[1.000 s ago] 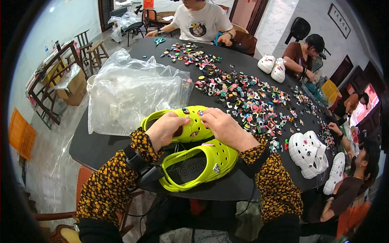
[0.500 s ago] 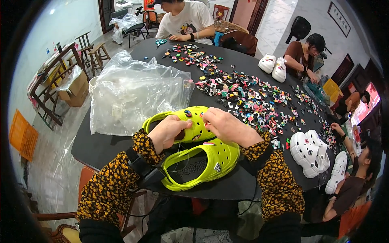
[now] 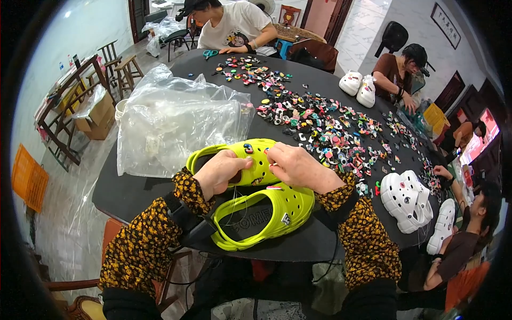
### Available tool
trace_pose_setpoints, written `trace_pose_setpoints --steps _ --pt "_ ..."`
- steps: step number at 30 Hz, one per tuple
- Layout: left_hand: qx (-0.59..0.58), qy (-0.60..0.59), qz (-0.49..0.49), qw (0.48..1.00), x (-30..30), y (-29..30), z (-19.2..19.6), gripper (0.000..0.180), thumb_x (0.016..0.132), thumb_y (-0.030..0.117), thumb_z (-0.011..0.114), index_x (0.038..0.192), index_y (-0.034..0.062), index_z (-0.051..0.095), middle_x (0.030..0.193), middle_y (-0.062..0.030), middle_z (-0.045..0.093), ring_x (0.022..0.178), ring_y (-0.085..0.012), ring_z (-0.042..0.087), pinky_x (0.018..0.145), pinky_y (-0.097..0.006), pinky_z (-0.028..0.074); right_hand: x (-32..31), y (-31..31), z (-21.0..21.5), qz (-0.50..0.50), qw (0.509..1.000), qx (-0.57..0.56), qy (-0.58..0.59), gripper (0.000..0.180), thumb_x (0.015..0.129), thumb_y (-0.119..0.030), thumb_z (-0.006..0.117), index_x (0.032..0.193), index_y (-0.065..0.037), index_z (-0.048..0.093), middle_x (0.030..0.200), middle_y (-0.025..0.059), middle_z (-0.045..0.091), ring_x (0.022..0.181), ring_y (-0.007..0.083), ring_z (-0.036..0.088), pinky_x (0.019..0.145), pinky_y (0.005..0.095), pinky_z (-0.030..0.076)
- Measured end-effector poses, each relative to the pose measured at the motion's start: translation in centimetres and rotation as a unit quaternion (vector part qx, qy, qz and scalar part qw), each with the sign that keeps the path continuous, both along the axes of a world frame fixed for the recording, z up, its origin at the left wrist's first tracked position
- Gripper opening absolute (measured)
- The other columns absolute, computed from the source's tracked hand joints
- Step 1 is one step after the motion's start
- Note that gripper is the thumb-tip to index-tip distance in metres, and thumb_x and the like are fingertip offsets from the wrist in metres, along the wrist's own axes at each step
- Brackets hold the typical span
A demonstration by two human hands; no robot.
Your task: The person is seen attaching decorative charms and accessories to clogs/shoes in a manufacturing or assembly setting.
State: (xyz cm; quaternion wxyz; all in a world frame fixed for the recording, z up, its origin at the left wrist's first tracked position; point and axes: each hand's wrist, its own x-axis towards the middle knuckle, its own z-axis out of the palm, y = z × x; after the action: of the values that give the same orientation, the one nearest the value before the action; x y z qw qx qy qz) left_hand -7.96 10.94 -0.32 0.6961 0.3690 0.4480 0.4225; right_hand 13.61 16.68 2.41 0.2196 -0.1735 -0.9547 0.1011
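Two lime-green clogs lie side by side on the table in front of me. My left hand grips the far clog, its thumb on the upper by the opening and its fingers hidden inside. At that clog's toe, my right hand pinches a small reddish shoe charm, mostly covered by the fingers. A dark, colourful charm sits on the upper between my hands. Nearer to me, the second clog bears a few charms, among them a black-and-white letter charm. A thin clear thread hangs around its opening.
A clear plastic bag covers the table's left part. Loose charms spread across the middle and far side. White clogs stand at the right, another white pair farther back. Several people work around the dark table.
My hands keep nearly the same grip on the far clog. Across the table, the person in the white shirt has leaned lower and to the left.
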Motion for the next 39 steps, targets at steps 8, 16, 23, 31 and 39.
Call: trace_pose_setpoints --steps 8,16,23,31,39 --pt "0.003 0.034 0.005 0.999 -0.2 0.3 -0.4 0.027 0.093 0.010 0.058 0.117 -0.0019 0.059 0.106 -0.0103 0.068 0.091 -0.0227 0.069 0.082 -0.040 0.056 -0.3 -0.4 -0.2 -0.016 0.998 0.050 -0.016 0.016 0.079 -0.005 0.061 0.089 -0.001 0.050 0.087 0.0177 0.057 0.084 0.0370 0.061 0.070 0.0439 0.053" --pt "0.007 0.014 0.026 1.000 0.1 0.4 0.3 0.023 0.094 0.011 0.058 0.111 -0.0046 0.061 0.100 -0.0118 0.069 0.085 -0.0226 0.069 0.080 -0.040 0.057 -0.4 -1.0 -0.2 0.021 0.992 0.125 -0.012 0.017 0.079 -0.005 0.062 0.086 -0.001 0.048 0.082 0.0166 0.053 0.073 0.0361 0.060 0.061 0.0428 0.051" --pt "-0.002 0.031 0.020 0.999 0.1 0.1 0.7 0.022 0.094 0.012 0.059 0.107 -0.0058 0.062 0.096 -0.0117 0.069 0.081 -0.0218 0.069 0.077 -0.039 0.057 0.3 0.2 0.0 -0.053 0.986 -0.112 0.108 0.015 0.085 -0.007 0.062 0.095 0.000 0.054 0.090 0.0179 0.056 0.080 0.0346 0.061 0.071 0.0399 0.051" --pt "0.001 0.030 0.004 1.000 -0.1 -0.1 0.3 0.026 0.094 0.010 0.058 0.115 -0.0041 0.059 0.105 -0.0107 0.068 0.090 -0.0211 0.068 0.081 -0.036 0.056 -0.2 1.5 -0.1 -0.046 0.998 -0.022 0.022 0.024 0.084 -0.007 0.064 0.107 0.000 0.063 0.098 0.0148 0.057 0.087 0.0317 0.059 0.077 0.0385 0.050" --pt "0.011 0.031 0.007 0.999 -0.2 0.0 -0.2 0.025 0.093 0.009 0.059 0.115 -0.0038 0.060 0.106 -0.0103 0.069 0.091 -0.0207 0.068 0.083 -0.036 0.056 -0.6 0.8 -0.5 -0.036 0.996 0.026 0.071 0.022 0.083 -0.004 0.065 0.105 0.001 0.064 0.101 0.0160 0.059 0.097 0.0327 0.058 0.087 0.0391 0.048"
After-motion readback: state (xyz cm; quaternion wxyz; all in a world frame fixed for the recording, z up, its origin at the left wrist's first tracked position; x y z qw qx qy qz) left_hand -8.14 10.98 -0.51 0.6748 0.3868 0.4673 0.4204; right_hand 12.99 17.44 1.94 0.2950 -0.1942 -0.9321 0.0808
